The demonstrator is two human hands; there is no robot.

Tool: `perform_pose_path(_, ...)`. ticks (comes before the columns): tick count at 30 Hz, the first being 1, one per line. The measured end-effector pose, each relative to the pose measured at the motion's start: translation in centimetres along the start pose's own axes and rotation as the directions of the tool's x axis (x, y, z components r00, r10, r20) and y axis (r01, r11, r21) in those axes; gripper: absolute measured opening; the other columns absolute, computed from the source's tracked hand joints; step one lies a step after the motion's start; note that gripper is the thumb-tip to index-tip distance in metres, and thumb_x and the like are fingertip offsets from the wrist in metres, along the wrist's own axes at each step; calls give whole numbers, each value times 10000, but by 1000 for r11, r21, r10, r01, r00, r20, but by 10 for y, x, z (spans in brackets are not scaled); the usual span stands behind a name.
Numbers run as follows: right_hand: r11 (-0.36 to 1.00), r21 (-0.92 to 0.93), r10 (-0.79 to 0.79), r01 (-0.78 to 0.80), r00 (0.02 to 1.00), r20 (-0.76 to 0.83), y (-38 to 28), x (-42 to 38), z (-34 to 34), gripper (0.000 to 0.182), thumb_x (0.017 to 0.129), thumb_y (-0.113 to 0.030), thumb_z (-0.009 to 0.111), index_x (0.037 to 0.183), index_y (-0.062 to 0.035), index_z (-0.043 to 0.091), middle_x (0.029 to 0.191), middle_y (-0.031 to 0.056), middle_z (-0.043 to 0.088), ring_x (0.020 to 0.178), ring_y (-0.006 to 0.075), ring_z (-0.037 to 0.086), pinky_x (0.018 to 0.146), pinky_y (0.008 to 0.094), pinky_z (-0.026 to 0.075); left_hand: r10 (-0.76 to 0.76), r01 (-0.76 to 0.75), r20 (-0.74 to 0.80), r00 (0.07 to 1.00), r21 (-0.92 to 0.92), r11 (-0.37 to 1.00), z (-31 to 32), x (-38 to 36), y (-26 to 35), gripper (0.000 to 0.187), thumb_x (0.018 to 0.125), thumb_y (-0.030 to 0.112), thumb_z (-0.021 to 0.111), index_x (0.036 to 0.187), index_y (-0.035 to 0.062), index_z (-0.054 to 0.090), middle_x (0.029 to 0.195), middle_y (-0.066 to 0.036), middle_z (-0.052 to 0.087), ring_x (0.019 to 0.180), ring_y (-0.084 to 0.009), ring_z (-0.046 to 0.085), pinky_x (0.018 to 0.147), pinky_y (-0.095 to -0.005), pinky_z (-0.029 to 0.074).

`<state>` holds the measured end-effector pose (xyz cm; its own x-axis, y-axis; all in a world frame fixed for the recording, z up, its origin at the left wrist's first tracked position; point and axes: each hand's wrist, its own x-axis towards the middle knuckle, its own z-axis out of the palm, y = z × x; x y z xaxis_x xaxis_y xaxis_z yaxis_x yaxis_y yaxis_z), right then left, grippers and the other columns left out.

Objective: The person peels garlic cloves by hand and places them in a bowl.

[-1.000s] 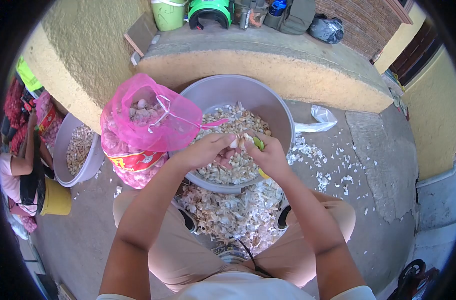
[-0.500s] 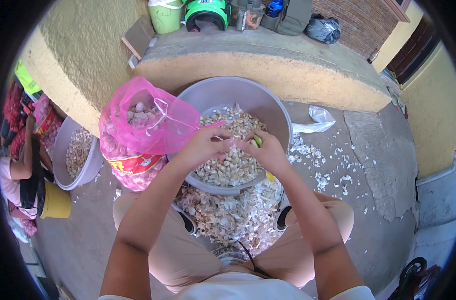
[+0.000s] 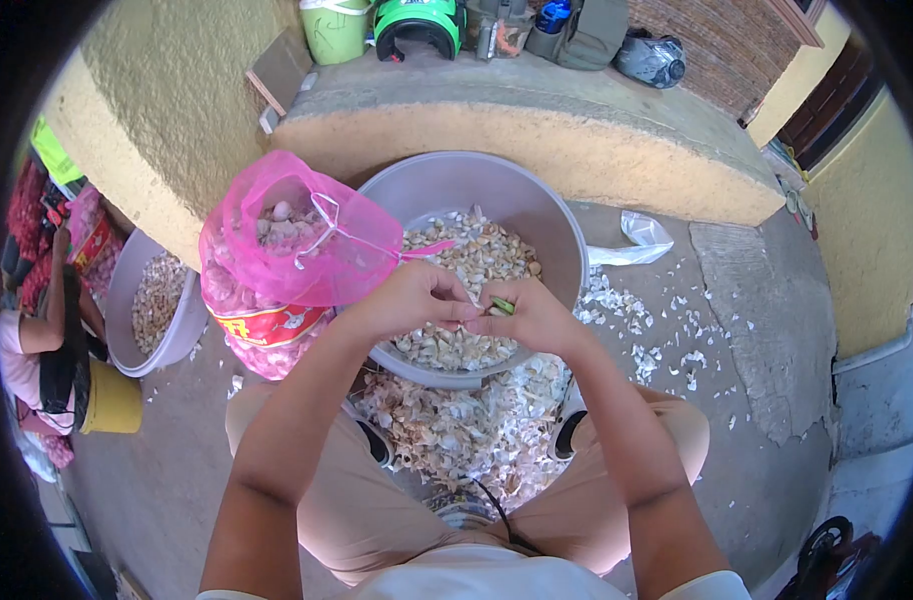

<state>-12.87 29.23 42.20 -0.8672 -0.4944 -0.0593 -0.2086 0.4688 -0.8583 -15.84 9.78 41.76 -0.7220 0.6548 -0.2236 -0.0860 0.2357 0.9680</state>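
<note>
Both hands meet above a large grey basin (image 3: pixel 567 215) holding many loose garlic cloves (image 3: pixel 467 345). My left hand (image 3: pixel 414 298) pinches a small whitish garlic piece (image 3: pixel 474 300), mostly hidden by the fingers. My right hand (image 3: pixel 525 315) is closed round a small green object (image 3: pixel 502 305); its kind is hidden by the fingers. The fingertips of both hands touch or nearly touch at the garlic. To the left, a pink mesh bag (image 3: pixel 267 270) of garlic bulbs leans at the basin, its top gaping and a white tie across it.
Papery garlic skins (image 3: pixel 457 430) are heaped between my feet, with more scattered to the right. A concrete ledge (image 3: pixel 537 110) behind bears a green helmet (image 3: pixel 419 25), a bucket and bags. At far left a person (image 3: pixel 42 340) sits by another basin (image 3: pixel 182 320) of cloves.
My hands have drawn closer together and slightly lower over the basin. The right hand has turned, so the green object now lies nearer the left fingertips.
</note>
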Motion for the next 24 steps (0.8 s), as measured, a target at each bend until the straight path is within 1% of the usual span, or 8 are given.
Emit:
perform_pose_path(5, 996, -70, -53, 59, 995, 82, -1, -1, -1, 234, 694, -251, 678, 751, -47, 580, 618, 120, 555, 573, 199, 514, 585, 303, 416, 10, -21, 85, 996, 124, 992, 0, -3, 6, 140, 740, 124, 659, 771, -10, 630, 654, -49, 611, 588, -74, 564, 546, -209, 458)
perform_pose_path(8, 994, -85, -58, 64, 996, 73, -3, -1, -3, 219, 700, -244, 671, 764, -52, 585, 647, 137, 565, 596, 237, 538, 595, 321, 422, 28, -32, 20, 999, 224, 974, 3, -3, 6, 141, 736, 127, 658, 766, -9, 634, 634, -53, 610, 577, -72, 564, 532, -211, 451)
perform_pose_path(12, 977, -204, -82, 61, 992, -92, -3, 0, -5, 226, 707, -206, 675, 754, -14, 565, 611, 149, 526, 530, 238, 470, 543, 313, 397, 73, -36, -232, 970, 158, 987, 12, 3, -1, 150, 751, 117, 642, 797, -25, 627, 643, -59, 607, 587, -86, 572, 533, -213, 455)
perform_pose_path(15, 948, -316, -98, -24, 927, -363, -5, 0, 0, 231, 719, -213, 661, 756, -6, 565, 606, 173, 516, 540, 300, 477, 534, 342, 402, 51, 12, -383, 922, 162, 987, 12, 6, 1, 168, 768, 96, 630, 846, -52, 609, 685, -66, 608, 627, -104, 588, 559, -224, 476)
perform_pose_path(18, 954, -293, -50, -54, 940, -337, -3, 1, -3, 302, 753, -290, 608, 712, 1, 537, 651, 201, 537, 651, 370, 529, 594, 420, 407, 91, -90, -443, 892, 23, 996, 9, 12, -10, 168, 767, 112, 622, 830, -43, 609, 648, -63, 597, 593, -101, 582, 529, -229, 465)
perform_pose_path(20, 954, -295, -60, -48, 936, -348, 4, 2, -2, 299, 730, -274, 642, 752, 11, 555, 623, 201, 525, 593, 343, 514, 562, 380, 406, 157, -191, -528, 834, -10, 981, 6, 21, -23, 178, 761, 147, 611, 802, -25, 615, 588, -69, 583, 531, -96, 566, 479, -231, 441)
perform_pose_path(23, 959, -277, -38, -59, 942, -333, 6, 3, -3, 325, 708, -282, 667, 781, 17, 565, 600, 197, 519, 549, 315, 505, 542, 360, 406, 81, -10, -367, 927, 192, 981, -2, 12, -10, 177, 755, 150, 588, 812, -15, 613, 594, -79, 584, 526, -118, 577, 489, -256, 452)
perform_pose_path(24, 961, -269, -25, -66, 946, -324, 5, 3, -3, 336, 703, -290, 671, 786, 18, 566, 595, 194, 518, 542, 308, 505, 540, 360, 405, 47, 23, -234, 971, 288, 957, -2, 10, -9, 179, 753, 155, 579, 823, -6, 614, 602, -86, 589, 540, -140, 586, 512, -273, 459)
